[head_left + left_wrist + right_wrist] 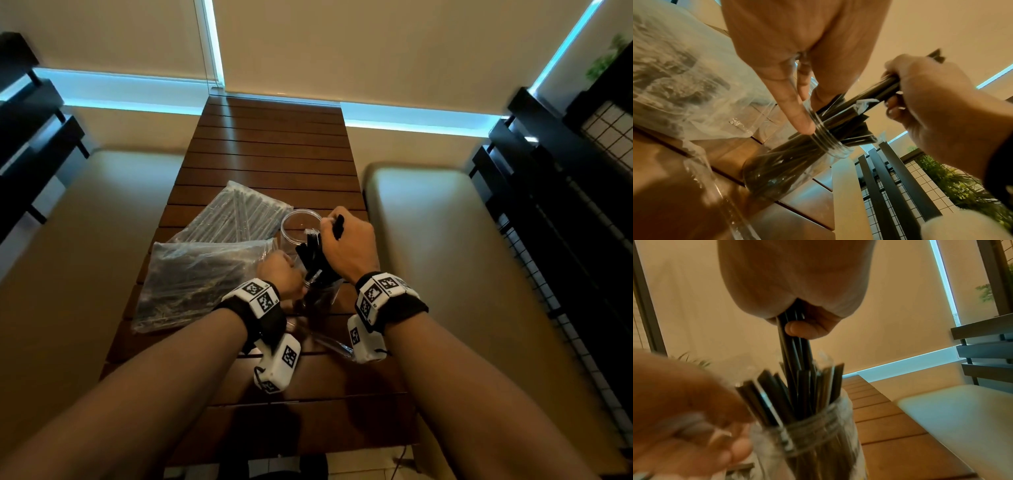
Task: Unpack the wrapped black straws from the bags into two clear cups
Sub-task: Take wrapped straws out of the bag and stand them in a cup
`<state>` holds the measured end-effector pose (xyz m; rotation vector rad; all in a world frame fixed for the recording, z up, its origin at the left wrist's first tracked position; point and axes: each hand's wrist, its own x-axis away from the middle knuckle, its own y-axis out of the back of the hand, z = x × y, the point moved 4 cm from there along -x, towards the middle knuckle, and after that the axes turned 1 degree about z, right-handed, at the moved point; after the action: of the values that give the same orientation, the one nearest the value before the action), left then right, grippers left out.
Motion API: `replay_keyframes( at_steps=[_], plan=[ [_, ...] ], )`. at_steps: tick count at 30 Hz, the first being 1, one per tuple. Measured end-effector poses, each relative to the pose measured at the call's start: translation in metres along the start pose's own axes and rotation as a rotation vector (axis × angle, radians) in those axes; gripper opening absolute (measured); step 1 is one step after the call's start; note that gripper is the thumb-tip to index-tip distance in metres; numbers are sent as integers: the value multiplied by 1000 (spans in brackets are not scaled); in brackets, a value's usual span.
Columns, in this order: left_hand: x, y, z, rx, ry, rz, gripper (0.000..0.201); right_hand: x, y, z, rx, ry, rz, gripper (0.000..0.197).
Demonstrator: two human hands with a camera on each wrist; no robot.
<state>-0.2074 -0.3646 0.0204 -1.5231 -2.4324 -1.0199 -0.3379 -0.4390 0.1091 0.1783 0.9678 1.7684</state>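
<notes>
On the slatted bench [274, 144], beside two straw bags [191, 277], the left grip [279, 274] curls around the near clear cup [789, 170] while the right grip [346, 240] clutches black straws [795, 345] standing in it.

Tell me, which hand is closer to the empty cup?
Right. The right hand hangs right beside the empty cup, holding straws; the left hand is nearer you, gripping the filled cup.

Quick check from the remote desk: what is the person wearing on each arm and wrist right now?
Both forearms are bare, no sleeves or gloves. The left wrist and right wrist each carry a black strap with white blocks printed with black-and-white square markers. A white camera box hangs under each, the left one trailing a thin black cable.
</notes>
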Motion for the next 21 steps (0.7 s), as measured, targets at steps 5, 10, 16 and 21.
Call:
replay_keyframes(
  at_steps=[5,10,16,21],
  plan=[
    [-8,-4,3,24,-10,0,17,9,-3,-11,271,24,31,23],
    [2,-2,1,3,-6,-66,14,-7,0,6,251,178,-12,39],
    [19,5,-16,-228,-82,-77,15,24,-45,-14,379,97,482,55],
    [25,22,-17,-320,-173,-92,20,15,-37,-7,324,83,401,53]
  ],
)
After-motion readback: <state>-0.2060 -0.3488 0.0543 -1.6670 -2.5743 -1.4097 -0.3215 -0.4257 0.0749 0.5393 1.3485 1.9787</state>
